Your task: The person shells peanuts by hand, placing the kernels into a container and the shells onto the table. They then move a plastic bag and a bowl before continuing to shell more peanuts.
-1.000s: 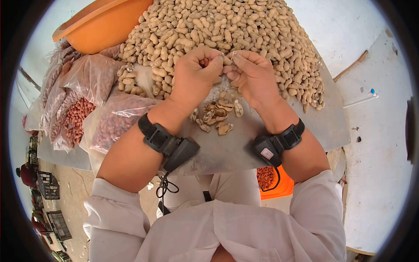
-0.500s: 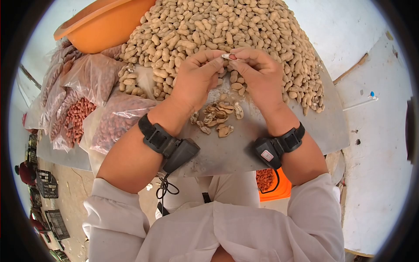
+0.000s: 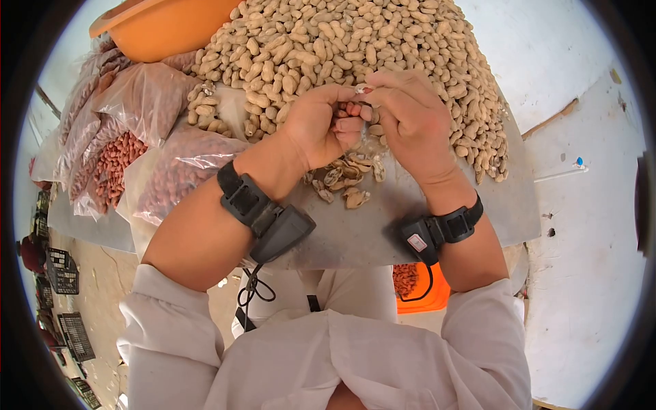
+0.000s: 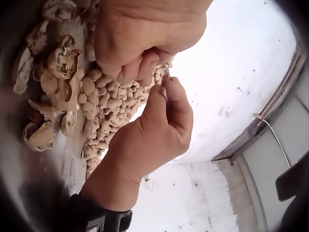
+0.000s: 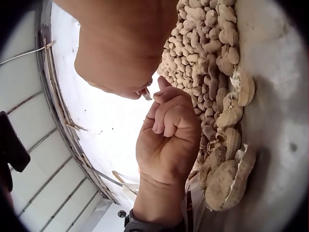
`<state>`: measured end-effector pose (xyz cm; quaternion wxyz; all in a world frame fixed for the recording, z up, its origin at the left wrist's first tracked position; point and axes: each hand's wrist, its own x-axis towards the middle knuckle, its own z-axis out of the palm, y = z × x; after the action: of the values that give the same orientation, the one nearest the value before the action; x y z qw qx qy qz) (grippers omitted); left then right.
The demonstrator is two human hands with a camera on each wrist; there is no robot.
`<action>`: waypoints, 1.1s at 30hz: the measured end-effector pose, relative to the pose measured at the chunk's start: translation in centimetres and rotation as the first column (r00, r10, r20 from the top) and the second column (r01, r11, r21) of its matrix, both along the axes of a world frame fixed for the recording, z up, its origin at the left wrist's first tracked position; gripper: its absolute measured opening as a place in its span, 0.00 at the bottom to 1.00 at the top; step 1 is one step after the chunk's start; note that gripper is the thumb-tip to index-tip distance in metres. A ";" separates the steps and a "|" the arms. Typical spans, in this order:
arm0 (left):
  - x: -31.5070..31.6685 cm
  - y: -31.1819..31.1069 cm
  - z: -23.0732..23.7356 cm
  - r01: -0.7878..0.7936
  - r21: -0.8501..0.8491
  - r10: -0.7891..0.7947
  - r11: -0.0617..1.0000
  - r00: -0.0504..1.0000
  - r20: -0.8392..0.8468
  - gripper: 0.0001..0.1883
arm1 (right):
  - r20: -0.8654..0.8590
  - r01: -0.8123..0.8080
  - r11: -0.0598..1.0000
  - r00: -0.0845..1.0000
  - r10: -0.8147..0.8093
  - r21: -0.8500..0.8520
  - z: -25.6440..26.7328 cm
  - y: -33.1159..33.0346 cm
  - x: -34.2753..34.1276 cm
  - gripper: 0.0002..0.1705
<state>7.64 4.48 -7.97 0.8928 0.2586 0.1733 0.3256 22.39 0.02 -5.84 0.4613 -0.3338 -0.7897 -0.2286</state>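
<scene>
1. Your left hand [image 3: 311, 130] holds shelled kernels [image 3: 351, 108] in curled fingers.
2. Your right hand [image 3: 418, 130] pinches a cracked shell [image 3: 362, 89] — reddish kernel still inside.
3. Opened shells [image 3: 347, 172] lie near your wrists; the big peanut heap [image 3: 328, 44] beyond — seemingly unshelled.
</scene>
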 end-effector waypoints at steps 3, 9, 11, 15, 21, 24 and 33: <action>0.0 0.1 -0.5 0.031 -0.003 -0.031 1.000 1.000 0.004 0.10 | 0.058 -0.018 1.000 0.998 0.019 -0.006 0.3 -0.2 -0.2 0.12; 0.0 0.5 -0.7 -0.012 -0.019 0.012 1.000 1.000 0.005 0.08 | -0.027 -0.046 0.994 0.999 0.044 -0.097 -0.1 -0.3 -0.2 0.09; -0.1 0.8 -0.8 -0.092 0.000 0.092 0.996 0.996 -0.014 0.07 | -0.342 -0.225 0.910 0.935 0.099 -0.350 0.0 -0.7 -0.1 0.09; -0.7 1.2 0.0 -0.339 0.074 0.340 0.938 0.941 0.012 0.09 | -0.602 -0.574 0.536 0.785 0.145 -0.619 -0.8 -0.4 0.8 0.08; -0.9 1.4 -0.3 -0.362 0.141 0.363 0.921 0.932 0.019 0.10 | -0.549 -0.555 0.201 0.831 0.088 -0.807 -0.7 -0.9 0.6 0.09; -0.9 1.4 -0.4 -0.359 0.152 0.361 0.921 0.932 0.019 0.10 | -0.151 -0.149 0.381 0.988 0.024 -0.912 -0.8 -0.5 0.8 0.09; -0.6 1.4 -0.5 -0.353 0.180 0.361 0.918 0.933 -0.013 0.07 | 0.227 0.132 0.640 0.972 0.067 -0.757 -2.1 0.1 0.8 0.07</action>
<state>7.00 5.85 -8.44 0.7881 0.3074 0.2086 0.4908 23.17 0.15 -7.92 0.1754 -0.4825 -0.8542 0.0817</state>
